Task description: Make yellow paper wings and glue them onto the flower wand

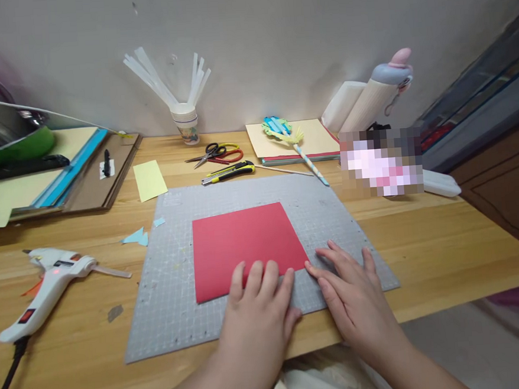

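Observation:
A red sheet of paper [245, 240], apparently folded, lies flat on the grey cutting mat [161, 320]. My left hand [258, 307] rests palm down across its near edge, fingers stretched out and slightly spread on the paper. At the paper's near right corner is my right hand [352, 289], its index fingertip touching the corner and its other fingers apart over the mat. Neither hand grips anything.
A hot glue gun [56, 280] with a lit red light lies left of the mat, near blue paper scraps [137, 237]. Behind the mat are a utility knife [229, 172], scissors [207, 153], a paper cup [186, 124] of glue sticks and a paper flower [308, 161].

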Available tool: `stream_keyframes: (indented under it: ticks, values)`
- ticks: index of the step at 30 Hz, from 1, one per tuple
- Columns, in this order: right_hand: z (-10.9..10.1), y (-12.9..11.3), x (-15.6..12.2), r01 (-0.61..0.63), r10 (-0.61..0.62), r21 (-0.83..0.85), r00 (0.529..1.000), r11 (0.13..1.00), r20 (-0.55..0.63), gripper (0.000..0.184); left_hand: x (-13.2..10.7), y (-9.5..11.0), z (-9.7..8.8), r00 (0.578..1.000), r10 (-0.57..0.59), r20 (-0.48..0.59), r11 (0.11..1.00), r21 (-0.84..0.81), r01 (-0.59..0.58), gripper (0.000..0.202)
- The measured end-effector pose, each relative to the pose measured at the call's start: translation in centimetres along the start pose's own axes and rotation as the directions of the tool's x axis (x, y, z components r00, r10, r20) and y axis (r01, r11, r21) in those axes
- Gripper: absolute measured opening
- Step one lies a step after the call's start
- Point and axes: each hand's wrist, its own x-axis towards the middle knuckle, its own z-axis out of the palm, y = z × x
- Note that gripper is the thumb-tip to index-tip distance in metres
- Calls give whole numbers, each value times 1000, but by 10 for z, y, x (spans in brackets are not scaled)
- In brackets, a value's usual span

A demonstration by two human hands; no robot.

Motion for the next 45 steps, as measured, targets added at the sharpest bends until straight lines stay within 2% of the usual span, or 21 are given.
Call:
stream_keyframes:
  ticks: [2, 5, 12, 15, 18, 21, 25, 29, 32, 34, 35, 36, 38, 40, 42, 43, 45]
  values:
    - [1, 1, 0, 4, -4, 1, 1000, 1000, -1, 34, 4, 6, 1, 1000, 5, -10, 1000, 27, -5, 47]
    - [1, 2, -1, 0, 0, 9, 1000, 1000, -8, 33, -1, 3, -2, 1000, 5, -31, 997, 77, -3, 41]
    - [0, 2, 0, 1, 0, 35, 1000, 999, -13, 32, -32, -35, -29, 991, -134, -12, 981, 139, 134, 26]
    - [-1, 3, 0, 7, -7, 37, 1000, 999, -13, 32, -46, -52, -39, 990, -144, -10, 971, 194, 143, 25]
    - [0, 5, 0, 15, -15, 33, 1000, 999, -3, 33, -60, -67, -43, 995, -103, -3, 964, 245, 101, 25]
    - [0, 7, -1, 26, -27, 21, 999, 999, 19, 33, -69, -76, -46, 994, -97, 41, 958, 275, 82, 25]
    - [-6, 11, -1, 48, -48, -11, 998, 999, 28, 31, -70, -76, -51, 991, -116, 71, 958, 273, 93, 26]
    - [-10, 16, 4, 91, -91, -3, 994, 996, 59, 27, -57, -76, -54, 971, -220, 95, 967, 154, 204, 25]
    - [-6, 16, 11, 80, -87, 67, 990, 995, 111, 21, -47, -84, -50, 911, -411, 32, 911, 29, 411, 24]
    - [-1, 12, 14, 39, -55, 122, 990, 992, 130, 18, -42, -90, -45, 833, -552, 36, 818, -171, 549, 27]
    - [1, 10, 14, 17, -36, 147, 991, 989, 126, 19, -41, -92, -44, 793, -602, 92, 737, -318, 596, 33]
    - [2, 8, 15, -1, -19, 171, 993, 985, 115, 23, -40, -94, -43, 756, -630, 177, 621, -469, 628, 40]
    - [3, 3, 14, -10, -13, 214, 994, 977, 104, 35, -37, -96, -46, 682, -629, 372, 307, -688, 658, 49]
    - [3, -1, 12, -4, -30, 240, 990, 971, 137, 43, -36, -97, -53, 612, -587, 530, -5, -758, 652, 51]
    - [4, -4, 11, 5, -47, 237, 984, 972, 173, 46, -34, -99, -59, 573, -536, 619, -235, -762, 603, 51]
    - [4, -5, 10, 9, -51, 229, 983, 973, 179, 47, -33, -100, -62, 565, -522, 639, -315, -760, 569, 51]
    - [6, -5, 9, 16, -54, 213, 983, 977, 174, 47, -33, -102, -63, 557, -523, 645, -405, -763, 503, 49]
